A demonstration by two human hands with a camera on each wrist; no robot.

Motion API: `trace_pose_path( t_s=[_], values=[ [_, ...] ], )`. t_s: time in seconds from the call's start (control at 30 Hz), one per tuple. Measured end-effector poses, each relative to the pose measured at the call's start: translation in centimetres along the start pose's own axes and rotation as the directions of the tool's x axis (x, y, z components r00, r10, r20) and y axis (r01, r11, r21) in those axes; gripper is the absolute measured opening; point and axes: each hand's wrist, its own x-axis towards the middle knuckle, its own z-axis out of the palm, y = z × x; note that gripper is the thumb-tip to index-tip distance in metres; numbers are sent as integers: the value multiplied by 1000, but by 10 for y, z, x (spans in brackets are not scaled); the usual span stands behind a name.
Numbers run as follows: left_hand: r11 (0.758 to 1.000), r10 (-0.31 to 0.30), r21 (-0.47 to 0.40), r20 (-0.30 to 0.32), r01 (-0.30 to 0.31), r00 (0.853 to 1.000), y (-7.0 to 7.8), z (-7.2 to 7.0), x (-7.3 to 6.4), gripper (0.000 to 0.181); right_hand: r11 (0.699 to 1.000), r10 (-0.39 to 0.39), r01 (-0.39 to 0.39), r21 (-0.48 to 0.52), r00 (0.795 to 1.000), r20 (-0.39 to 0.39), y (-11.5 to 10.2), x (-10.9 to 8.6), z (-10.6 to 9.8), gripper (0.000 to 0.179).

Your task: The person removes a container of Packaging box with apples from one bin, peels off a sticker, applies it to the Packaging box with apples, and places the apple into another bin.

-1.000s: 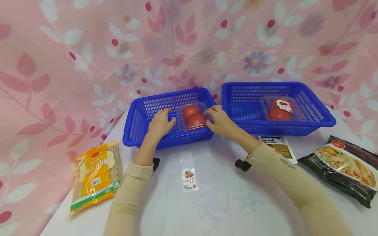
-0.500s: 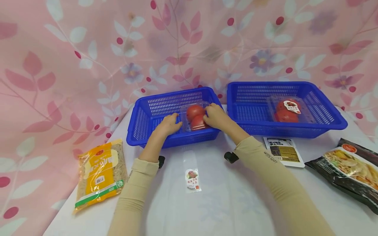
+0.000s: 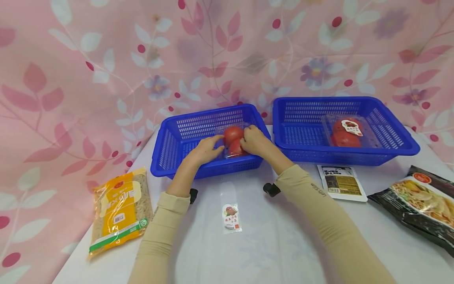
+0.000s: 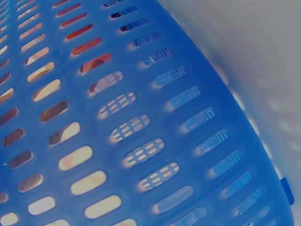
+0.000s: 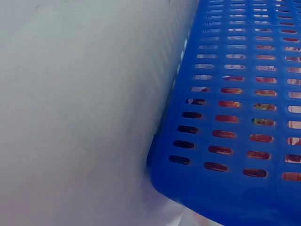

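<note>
I've got right hand (image 3: pixel 254 141) gripping the tomato pack (image 3: pixel 234 148) near the right basket rim (image 3: pixel 261 122), left hand (image 3: pixel 203 151) loose, basket floor (image 3: pixel 188 147) showing leftward.

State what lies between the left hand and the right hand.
In the head view, a clear plastic pack of two red fruits, set in the left blue basket, lies between left hand and right hand.

Smooth plastic baskets (image 3: pixel 220 169), clear glossy plastic box (image 3: pixel 219 128), smooth shiny red fruit (image 3: pixel 233 135), crinkled glossy plastic on the yellow bag (image 3: pixel 118 213) and noodle bag (image 3: pixel 422 201), matt cloth sleeves (image 3: pixel 161 225), lightly creased cloth backdrop (image 3: pixel 117 71), smooth white table cover (image 3: pixel 262 244).
</note>
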Motion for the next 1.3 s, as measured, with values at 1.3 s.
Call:
trace_pose_path(
  t_s=[1.3],
  values=[
    [988,-134,-98,-136,121,982,2,-4,-6,46,959,17,-55,278,991,136,9,8,0,43]
  ],
)
